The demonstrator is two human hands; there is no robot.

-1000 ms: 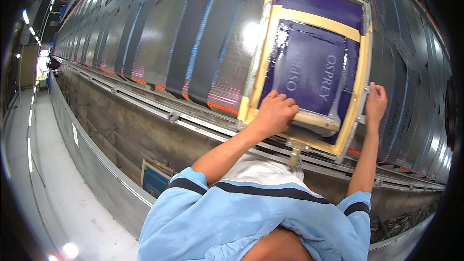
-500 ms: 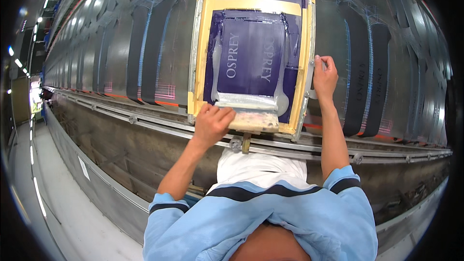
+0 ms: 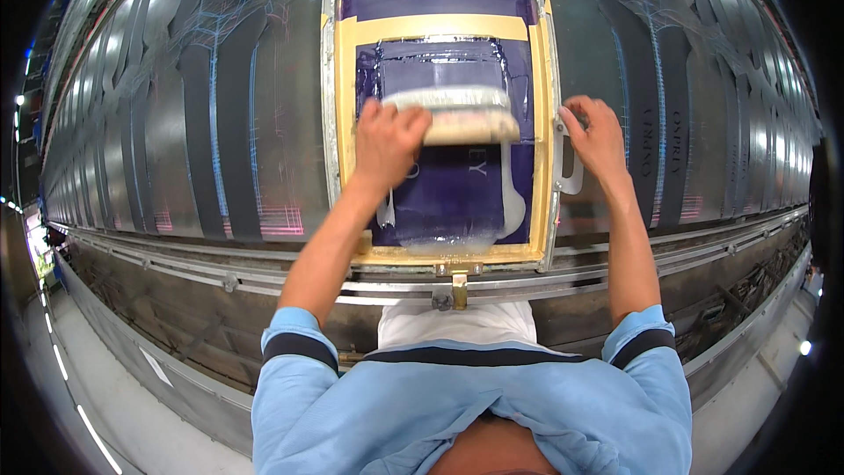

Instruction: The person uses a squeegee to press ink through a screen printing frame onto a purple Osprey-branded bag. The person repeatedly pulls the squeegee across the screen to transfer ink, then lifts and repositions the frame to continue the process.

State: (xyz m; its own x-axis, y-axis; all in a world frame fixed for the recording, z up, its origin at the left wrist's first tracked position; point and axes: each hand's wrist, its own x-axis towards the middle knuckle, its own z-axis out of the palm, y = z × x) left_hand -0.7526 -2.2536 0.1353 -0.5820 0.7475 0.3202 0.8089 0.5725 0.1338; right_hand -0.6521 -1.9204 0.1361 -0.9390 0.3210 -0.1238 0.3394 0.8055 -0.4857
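My left hand is closed around the left end of a squeegee with a pale, worn wooden grip. The squeegee lies crosswise on the purple mesh of a screen-printing frame, above the middle. A band of whitish, glossy ink sits along its far side, and more ink streaks the mesh at the right. Part of the pale lettering on the mesh is hidden under the squeegee. My right hand has its fingers curled at the frame's right edge, by a metal side handle.
Yellow tape borders the mesh. Dark fabric pieces lie in rows on the long metal table on both sides of the frame. A metal rail with a brass-coloured stop runs along the near edge. A walkway lies at the left.
My left hand has pushed the squeegee from the near end of the mesh to beyond its middle, with ink ahead of it. My right hand stays at the frame's right edge.
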